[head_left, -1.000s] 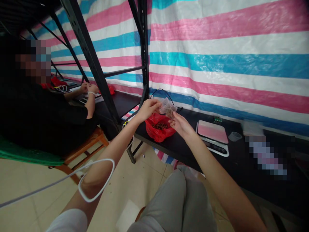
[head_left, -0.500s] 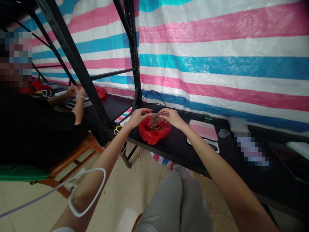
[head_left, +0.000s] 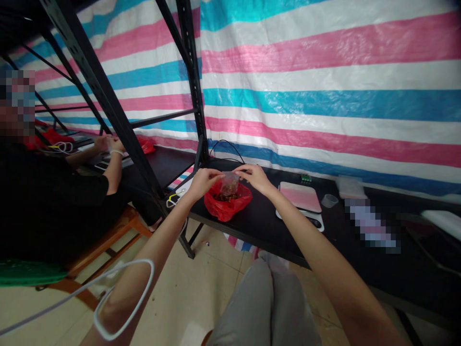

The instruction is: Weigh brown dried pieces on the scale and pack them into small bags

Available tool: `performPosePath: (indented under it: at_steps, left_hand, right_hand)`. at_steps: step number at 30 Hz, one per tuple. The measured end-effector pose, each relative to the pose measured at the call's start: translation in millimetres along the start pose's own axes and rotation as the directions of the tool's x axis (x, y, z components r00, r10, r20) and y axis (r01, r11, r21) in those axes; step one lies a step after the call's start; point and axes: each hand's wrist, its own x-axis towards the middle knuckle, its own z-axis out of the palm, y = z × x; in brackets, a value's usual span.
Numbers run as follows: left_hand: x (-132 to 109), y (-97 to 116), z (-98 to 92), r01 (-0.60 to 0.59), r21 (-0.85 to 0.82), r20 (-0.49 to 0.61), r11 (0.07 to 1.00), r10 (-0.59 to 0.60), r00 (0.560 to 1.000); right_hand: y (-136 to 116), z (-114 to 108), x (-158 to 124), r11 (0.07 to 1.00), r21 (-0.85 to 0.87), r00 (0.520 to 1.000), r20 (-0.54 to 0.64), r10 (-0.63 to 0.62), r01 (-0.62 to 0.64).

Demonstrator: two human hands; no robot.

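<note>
Between my two hands hangs a small clear plastic bag [head_left: 229, 183] with brownish contents in its lower part. My left hand [head_left: 206, 182] pinches its left top corner, and my right hand [head_left: 255, 177] pinches the right one. Right below, a red plastic bag [head_left: 230, 209] stands open on the black table [head_left: 259, 216]. Small brown pieces [head_left: 226, 197], too small to name, lie inside it. The clear bag hangs over these pieces; I cannot tell whether it touches them.
Right of my hands lie a pink-topped scale [head_left: 300, 197], a small clear cup [head_left: 329, 201] and a stack of clear bags [head_left: 351, 187]. A black metal post [head_left: 108, 105] rises at the left, with a seated co-worker [head_left: 65, 202] beyond it. A white cable [head_left: 124, 264] loops over my left forearm.
The clear bag now hangs straighter, spread between my fingers, with its contents showing lower down. The whole view has shifted slightly. The co-worker's hands have moved a little.
</note>
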Motion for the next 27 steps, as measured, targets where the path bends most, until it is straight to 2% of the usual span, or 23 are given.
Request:
performPosePath:
  at_steps: [5,11,14,20,27]
  left_hand:
    - [-2.3,5.3,0.6,0.009,0.003,-0.068,1.0,-0.009,0.998]
    - [-4.7,1.0,10.2,0.086,-0.133,-0.182,0.987,-0.11,0.977]
    - [-6.4,-1.0,16.8,0.091,-0.166,-0.204,0.982,-0.124,0.971]
    - [-9.1,-2.4,19.2,0.034,-0.125,-0.256,0.992,-0.065,0.964]
    - [-5.4,1.5,14.4,0.015,-0.114,-0.261,0.993,-0.045,0.964]
  right_hand:
    - [2.7,0.6,-5.1,0.996,0.077,0.997,-0.062,0.05,-0.045]
    - [13.2,10.8,-7.7,0.968,0.222,0.985,-0.094,0.145,-0.121]
    - [18.7,18.2,-7.4,0.975,0.187,0.978,-0.146,0.151,-0.122]
    - [19.4,22.6,-10.6,0.993,0.046,0.951,-0.285,0.117,-0.109]
    - [13.0,23.0,-10.7,0.994,0.084,0.935,-0.341,0.096,-0.071]
